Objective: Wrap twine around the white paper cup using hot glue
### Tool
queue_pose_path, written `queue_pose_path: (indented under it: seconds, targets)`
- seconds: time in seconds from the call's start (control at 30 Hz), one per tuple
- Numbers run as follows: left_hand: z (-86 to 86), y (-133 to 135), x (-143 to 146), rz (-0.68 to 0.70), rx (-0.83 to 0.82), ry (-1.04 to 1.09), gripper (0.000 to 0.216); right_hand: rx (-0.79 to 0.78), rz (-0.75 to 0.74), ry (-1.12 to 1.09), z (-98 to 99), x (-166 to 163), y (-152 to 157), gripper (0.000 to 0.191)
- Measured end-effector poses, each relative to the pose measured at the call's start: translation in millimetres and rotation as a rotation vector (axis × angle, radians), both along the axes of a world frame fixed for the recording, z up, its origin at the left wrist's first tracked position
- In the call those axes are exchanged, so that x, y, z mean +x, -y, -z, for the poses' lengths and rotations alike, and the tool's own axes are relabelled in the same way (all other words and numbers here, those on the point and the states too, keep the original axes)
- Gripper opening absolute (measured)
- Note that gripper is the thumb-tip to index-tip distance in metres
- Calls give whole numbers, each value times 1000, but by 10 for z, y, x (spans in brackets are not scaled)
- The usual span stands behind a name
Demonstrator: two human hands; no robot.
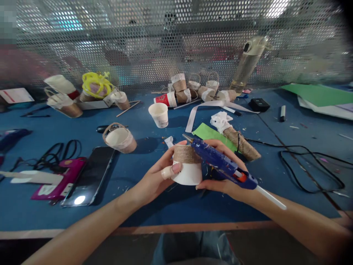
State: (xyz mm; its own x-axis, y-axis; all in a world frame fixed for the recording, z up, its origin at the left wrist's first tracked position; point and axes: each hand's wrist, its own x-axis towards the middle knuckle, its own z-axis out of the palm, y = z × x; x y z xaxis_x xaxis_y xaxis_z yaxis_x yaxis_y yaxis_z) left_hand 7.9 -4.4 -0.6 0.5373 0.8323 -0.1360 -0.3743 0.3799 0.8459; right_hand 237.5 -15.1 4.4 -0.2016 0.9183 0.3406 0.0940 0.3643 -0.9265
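My left hand (162,167) is closed around the side of a white paper cup (189,175), held with its wide rim facing down. Brown twine (184,154) is wound around the cup's upper part, near its base. In my right hand (226,180) is a blue hot glue gun (220,160), a white glue stick (271,197) poking out of its rear. The gun's metal nozzle points left, just above the twine-wrapped end; whether it touches is unclear. Most of my right fingers are hidden behind the gun. A small white lace scrap (168,141) lies just beyond the cup.
A twine-handled cup basket (120,139), plain paper cup (159,115), twine roll (245,145) and green paper (211,134) lie beyond my hands. On the left are a phone (89,176) and magenta glue gun (62,176). A black cable (289,176) loops right; a bottle (246,64) stands behind.
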Motion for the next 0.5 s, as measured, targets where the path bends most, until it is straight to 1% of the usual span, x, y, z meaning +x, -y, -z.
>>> queue_pose_path:
  seconds: [0.07,0.17,0.2,0.3,0.33,0.5]
  targets:
    - [12,-1,-21,-6,29,-13,50,22,17,17,3,22,-3,67]
    - [20,-27,-57,-71,107,-108,46,31,62,44,2,70,-13,74]
    - [19,-42,-67,-116,139,-155,40,32,70,50,1,82,-16,75]
    - [13,-95,-88,-243,220,-252,15,56,54,67,-2,93,-18,74]
    - [13,-112,-95,-274,240,-263,11,81,45,68,-2,90,-17,72]
    - [13,-140,-129,-354,322,-287,19,154,41,90,14,81,-11,63]
